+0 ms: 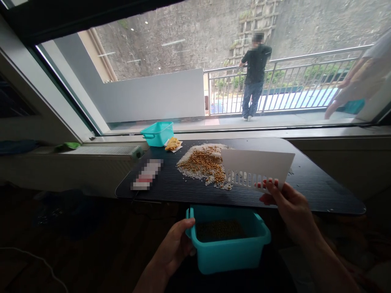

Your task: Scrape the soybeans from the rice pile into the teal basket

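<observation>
A pixelated flat thing [147, 174] lies at the left end of the dark table [324, 187], a reddish band across its pale face; any lettering on it is too blurred to read. The white slotted sheet [258, 165] shows a plain upper face, with 1 row of slots along its lower edge.

The right hand [291, 203] has its fingers clamped on the sheet's lower right part, thumb in front and fingertips showing through the slots. The sheet is raised over the table's front half, its left end overlapping the mixed pile [200, 160] of white grains and tan beads; whether they touch cannot be told.

The left hand [175, 244] has its fingers closed on the left handle of the near teal tub [229, 256], thumb on the rim. This tub sits just in front of the table's front edge, with dark, shaded contents [220, 230] inside.

The far teal tub [159, 136] is by the back left edge, beside a yellow item [173, 143] on white paper. Right of the sheet, past a few loose grains, the tabletop runs to a rounded front corner. The window [171, 53] stands behind the back edge.
</observation>
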